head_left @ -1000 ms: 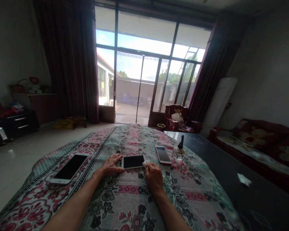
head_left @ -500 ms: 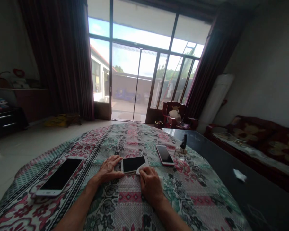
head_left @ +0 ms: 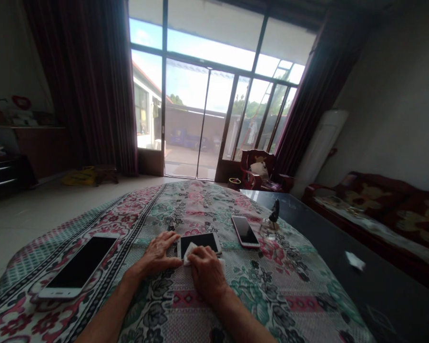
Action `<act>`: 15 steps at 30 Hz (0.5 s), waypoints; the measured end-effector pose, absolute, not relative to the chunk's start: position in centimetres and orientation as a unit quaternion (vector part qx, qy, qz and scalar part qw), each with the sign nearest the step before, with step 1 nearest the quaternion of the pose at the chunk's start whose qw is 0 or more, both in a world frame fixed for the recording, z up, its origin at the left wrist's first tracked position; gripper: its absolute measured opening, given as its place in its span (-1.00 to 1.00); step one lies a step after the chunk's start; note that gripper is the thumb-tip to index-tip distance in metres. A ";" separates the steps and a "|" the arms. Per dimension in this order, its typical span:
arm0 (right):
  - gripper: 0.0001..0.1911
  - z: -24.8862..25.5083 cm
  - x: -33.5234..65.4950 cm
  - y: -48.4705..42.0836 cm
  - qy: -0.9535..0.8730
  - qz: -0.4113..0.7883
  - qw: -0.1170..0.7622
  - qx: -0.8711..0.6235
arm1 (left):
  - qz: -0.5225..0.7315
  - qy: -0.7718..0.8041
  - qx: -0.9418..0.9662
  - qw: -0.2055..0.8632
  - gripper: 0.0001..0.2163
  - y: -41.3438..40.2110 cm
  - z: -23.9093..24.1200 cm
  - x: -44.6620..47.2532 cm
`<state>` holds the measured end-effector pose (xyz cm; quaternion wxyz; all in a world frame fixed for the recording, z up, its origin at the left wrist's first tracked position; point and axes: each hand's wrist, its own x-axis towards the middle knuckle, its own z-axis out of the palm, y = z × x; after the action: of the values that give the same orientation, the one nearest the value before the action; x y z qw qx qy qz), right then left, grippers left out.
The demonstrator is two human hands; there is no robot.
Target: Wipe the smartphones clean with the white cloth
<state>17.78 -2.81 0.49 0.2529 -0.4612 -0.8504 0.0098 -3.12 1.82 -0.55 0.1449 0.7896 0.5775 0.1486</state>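
A white-framed smartphone [head_left: 204, 243] lies face up on the patterned tablecloth, its dark screen partly covered by my right hand. My left hand [head_left: 161, 253] grips its left end, with the thumb by the near corner and the fingers by the far one. Pinched in my right hand [head_left: 208, 271] is a white tissue [head_left: 188, 252], pressed on the left part of the screen. To the left rests a larger white smartphone [head_left: 80, 267]. A third smartphone with a pinkish edge [head_left: 246, 232] lies to the right, near a small dark ornament on a clear base [head_left: 273, 216].
The floral tablecloth [head_left: 186, 209] covers the round-edged table. A dark glossy table [head_left: 329, 243] adjoins on the right, with a crumpled white piece [head_left: 355, 261] on it. Beyond stand a wooden chair [head_left: 257, 166], a sofa [head_left: 382, 195] and a glass door [head_left: 186, 128].
My right hand has slid the tissue leftward across the smartphone's screen, from its right end to its left part. My left hand stays at the left end. The view has shifted slightly.
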 end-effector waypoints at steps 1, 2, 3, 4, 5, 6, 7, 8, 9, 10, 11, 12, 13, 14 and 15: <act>-0.80 0.7 18.3 -2.7 -0.846 0.014 0.249 -0.472 | 0.150 0.578 0.789 0.146 -0.24 1.8 -0.5 -3.1; -0.78 0.8 19.0 -2.6 -0.839 0.017 0.245 -0.485 | 0.152 0.578 0.788 0.148 -0.25 1.7 -0.4 -3.1; -0.77 1.0 19.7 -2.5 -0.832 0.019 0.241 -0.499 | 0.153 0.578 0.787 0.149 -0.25 1.7 -0.2 -3.1; -0.76 1.2 20.5 -2.4 -0.824 0.021 0.238 -0.514 | 0.154 0.580 0.786 0.152 -0.26 1.6 -0.1 -3.0; -0.74 1.4 21.2 -2.2 -0.815 0.022 0.235 -0.529 | 0.153 0.581 0.784 0.155 -0.26 1.5 0.1 -3.0; -0.73 1.5 21.9 -2.1 -0.807 0.022 0.233 -0.543 | 0.152 0.582 0.783 0.159 -0.27 1.4 0.2 -2.9; -0.73 1.7 22.5 -1.9 -0.799 0.021 0.229 -0.556 | 0.150 0.582 0.783 0.162 -0.27 1.3 0.4 -2.9; -0.73 1.9 22.9 -1.8 -0.790 0.020 0.222 -0.570 | 0.148 0.583 0.782 0.165 -0.27 1.3 0.5 -2.9; -0.73 2.1 23.1 -1.7 -0.783 0.016 0.215 -0.584 | 0.145 0.583 0.782 0.166 -0.27 1.2 0.5 -2.8; -0.72 2.2 23.1 -1.6 -0.778 0.013 0.207 -0.593 | 0.144 0.583 0.782 0.166 -0.26 1.2 0.5 -2.8; -0.73 2.4 22.8 -1.6 -0.776 0.009 0.200 -0.598 | 0.144 0.583 0.783 0.166 -0.26 1.3 0.4 -2.9; -0.73 2.5 22.3 -1.6 -0.779 0.006 0.194 -0.596 | 0.145 0.583 0.783 0.165 -0.25 1.3 0.2 -2.9; -0.73 2.5 21.6 -1.5 -0.787 0.004 0.190 -0.587 | 0.147 0.582 0.782 0.164 -0.25 1.4 0.0 -2.9; -0.73 2.5 20.7 -1.5 -0.797 0.001 0.188 -0.574 | 0.150 0.582 0.783 0.163 -0.25 1.5 -0.2 -3.0; -0.74 2.4 19.7 -1.5 -0.808 0.000 0.187 -0.558 | 0.152 0.582 0.782 0.162 -0.25 1.6 -0.4 -3.0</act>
<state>19.67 -1.50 2.43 0.1865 -0.5584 -0.8083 -0.0002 -3.03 1.58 -0.43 0.1622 0.7824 0.5817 0.1521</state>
